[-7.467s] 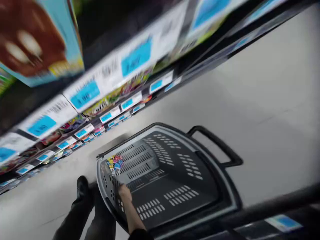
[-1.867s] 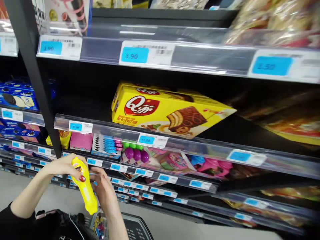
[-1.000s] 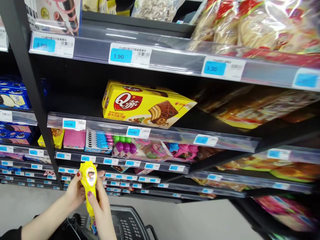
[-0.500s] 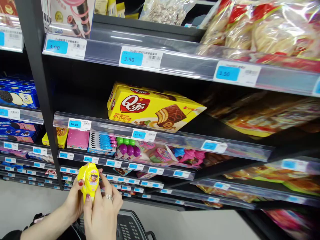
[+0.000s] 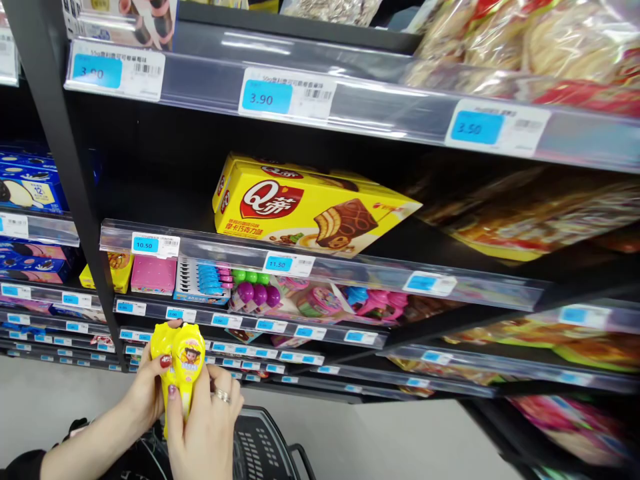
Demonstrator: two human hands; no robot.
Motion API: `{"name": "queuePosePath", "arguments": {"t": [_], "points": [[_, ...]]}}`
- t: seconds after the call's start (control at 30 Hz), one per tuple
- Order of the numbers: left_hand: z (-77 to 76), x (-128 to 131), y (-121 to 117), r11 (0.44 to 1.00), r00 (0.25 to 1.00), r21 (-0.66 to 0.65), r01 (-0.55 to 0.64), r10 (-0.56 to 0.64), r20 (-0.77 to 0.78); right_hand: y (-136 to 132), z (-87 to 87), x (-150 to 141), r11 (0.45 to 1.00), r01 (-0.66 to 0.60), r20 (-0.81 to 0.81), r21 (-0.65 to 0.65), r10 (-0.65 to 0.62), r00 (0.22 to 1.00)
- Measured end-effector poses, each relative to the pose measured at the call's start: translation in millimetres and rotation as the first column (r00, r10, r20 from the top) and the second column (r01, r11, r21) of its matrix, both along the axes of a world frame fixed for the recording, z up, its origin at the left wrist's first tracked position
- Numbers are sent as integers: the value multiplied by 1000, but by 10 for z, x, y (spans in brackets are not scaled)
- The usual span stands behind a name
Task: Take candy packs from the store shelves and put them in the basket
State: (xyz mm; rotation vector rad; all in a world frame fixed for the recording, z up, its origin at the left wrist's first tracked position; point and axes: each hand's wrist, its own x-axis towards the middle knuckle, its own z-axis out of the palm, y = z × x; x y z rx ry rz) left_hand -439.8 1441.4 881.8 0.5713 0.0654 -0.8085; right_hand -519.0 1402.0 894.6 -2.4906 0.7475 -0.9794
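The left hand and right hand are apparently examining the yellow item, each grip closing around it. It is sitting between them, before the shelves; any next move is requiring steady, coordinated fingers.

Single head-worn view, looking forward and steeply down at shelves, hands close below.

Glossy yellow plastic toy, smooth-looking.
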Motion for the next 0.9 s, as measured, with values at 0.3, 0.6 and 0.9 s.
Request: {"name": "queuePosePath", "arguments": {"t": [0.3,0.6,0.9], "points": [[-2,31,-1,998,1000,66,-16,15,15,4,-142,-29,957,-20,117,289,-14,993],[0,69,32,995,999,99,28,-31,34,-150,40,-107,392,-347,404,852,-72,912],[73,157,93,990,998,132,38,-45,49,-329,78,-193,-620,-769,838,157,-329,436]]}}
